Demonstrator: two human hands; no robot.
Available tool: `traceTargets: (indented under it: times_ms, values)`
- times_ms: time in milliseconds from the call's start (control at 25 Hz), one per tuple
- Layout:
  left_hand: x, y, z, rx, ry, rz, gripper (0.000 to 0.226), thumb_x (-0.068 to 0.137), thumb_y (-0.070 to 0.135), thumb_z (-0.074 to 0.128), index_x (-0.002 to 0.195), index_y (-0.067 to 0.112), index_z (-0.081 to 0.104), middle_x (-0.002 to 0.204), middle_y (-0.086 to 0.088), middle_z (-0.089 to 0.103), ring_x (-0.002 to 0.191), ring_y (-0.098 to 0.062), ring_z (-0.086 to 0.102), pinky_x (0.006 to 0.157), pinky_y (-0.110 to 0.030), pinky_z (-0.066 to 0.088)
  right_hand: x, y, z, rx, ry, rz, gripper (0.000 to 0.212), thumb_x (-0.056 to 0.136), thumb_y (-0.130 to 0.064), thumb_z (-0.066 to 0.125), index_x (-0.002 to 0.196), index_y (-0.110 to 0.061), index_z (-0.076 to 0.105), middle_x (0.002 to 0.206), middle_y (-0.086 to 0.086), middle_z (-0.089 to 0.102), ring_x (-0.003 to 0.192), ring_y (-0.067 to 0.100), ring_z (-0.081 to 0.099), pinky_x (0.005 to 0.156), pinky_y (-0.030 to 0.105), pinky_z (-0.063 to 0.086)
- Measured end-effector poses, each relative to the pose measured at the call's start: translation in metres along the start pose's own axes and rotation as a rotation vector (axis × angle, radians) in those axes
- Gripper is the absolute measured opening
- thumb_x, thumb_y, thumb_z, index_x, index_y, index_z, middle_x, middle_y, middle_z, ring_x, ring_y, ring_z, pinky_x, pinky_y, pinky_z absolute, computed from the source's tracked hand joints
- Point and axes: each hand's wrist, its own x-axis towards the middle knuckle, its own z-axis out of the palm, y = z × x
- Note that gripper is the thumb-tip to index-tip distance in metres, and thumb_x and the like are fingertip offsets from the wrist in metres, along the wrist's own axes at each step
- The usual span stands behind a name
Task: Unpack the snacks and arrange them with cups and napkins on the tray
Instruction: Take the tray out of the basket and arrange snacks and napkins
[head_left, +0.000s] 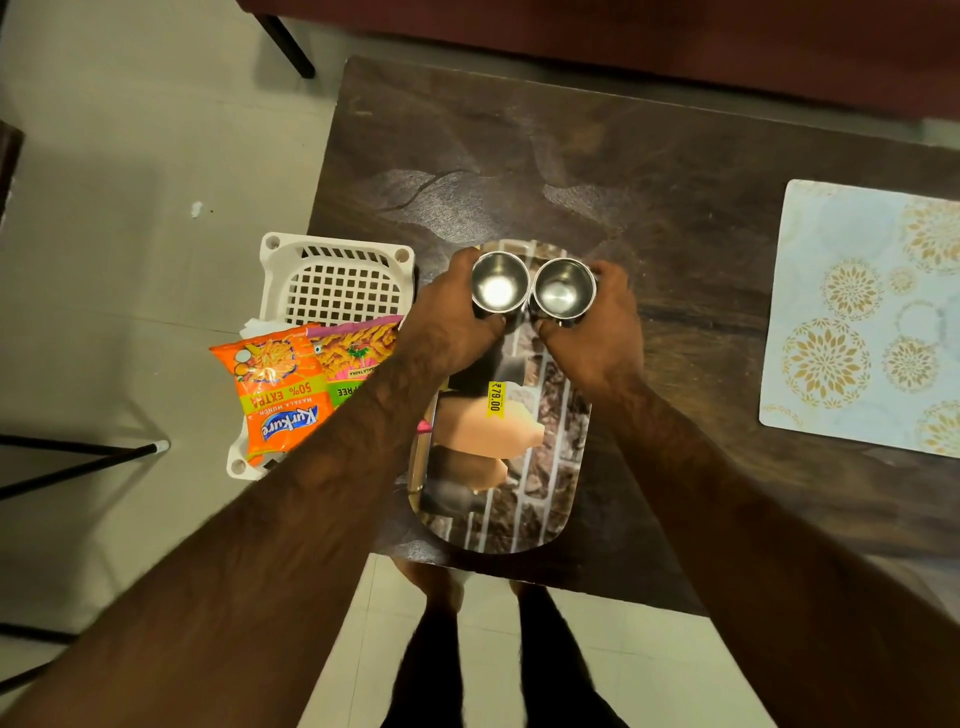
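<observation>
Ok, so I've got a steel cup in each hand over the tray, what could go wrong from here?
1. The left hand and right hand hold the left steel cup and right steel cup side by side over the tray's far end; set on its rim, one might tip.
2. The left forearm passes close to the Kurkure packet in the white basket, which seems to overhang the table edge; a nudge could drop it.
</observation>
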Motion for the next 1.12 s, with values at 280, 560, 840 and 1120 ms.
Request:
traceTargets:
  times_ms: [280, 560, 840, 1120]
  values:
    - [-0.047, -0.008, -0.033, -0.056, 0.064, 0.100, 0.069, 0.075, 0.011, 0.074, 0.138, 0.016, 0.048, 0.129, -0.006, 0.059, 0.119, -0.023, 0.057, 0.102, -0.041, 0.050, -0.055, -0.016, -0.003, -0.081, 0.110, -0.113, 0.048, 0.083, -0.012, 0.068, 0.130, -0.020, 0.063, 0.123, 0.001, 0.065, 0.114, 0.022, 0.064, 0.094, 0.038, 0.055]
    - [-0.079, -0.066, -0.095, 0.050, 0.309, 0.105, 0.054, 0.069, -0.013, 0.056, 0.121, 0.005, 0.062, 0.117, -0.014, 0.062, 0.111, -0.031, 0.059, 0.097, -0.036, 0.049, -0.093, -0.054, 0.077, 0.072, -0.407, -0.075, 0.051, 0.088, -0.027, 0.073, 0.137, -0.021, 0.059, 0.113, -0.006, 0.067, 0.094, 0.012, 0.065, 0.090, 0.036, 0.057]
    - [-0.089, -0.111, -0.102, 0.105, 0.101, -0.032, 0.056, 0.076, -0.002, 0.071, 0.128, 0.012, 0.057, 0.121, -0.010, 0.065, 0.113, -0.030, 0.060, 0.096, -0.041, 0.050, -0.095, -0.076, 0.121, -0.017, -0.368, -0.015, 0.058, 0.085, -0.041, 0.081, 0.135, -0.024, 0.060, 0.121, 0.004, 0.076, 0.110, 0.026, 0.075, 0.097, 0.047, 0.062]
    - [-0.093, -0.099, -0.100, -0.280, 0.152, -0.088, 0.054, 0.082, -0.004, 0.068, 0.129, 0.018, 0.053, 0.116, -0.009, 0.060, 0.094, -0.019, 0.061, 0.079, -0.028, 0.052, -0.095, -0.071, 0.117, 0.277, -0.267, 0.165, 0.042, 0.083, -0.012, 0.087, 0.114, -0.022, 0.060, 0.109, 0.004, 0.074, 0.093, 0.020, 0.076, 0.079, 0.037, 0.062]
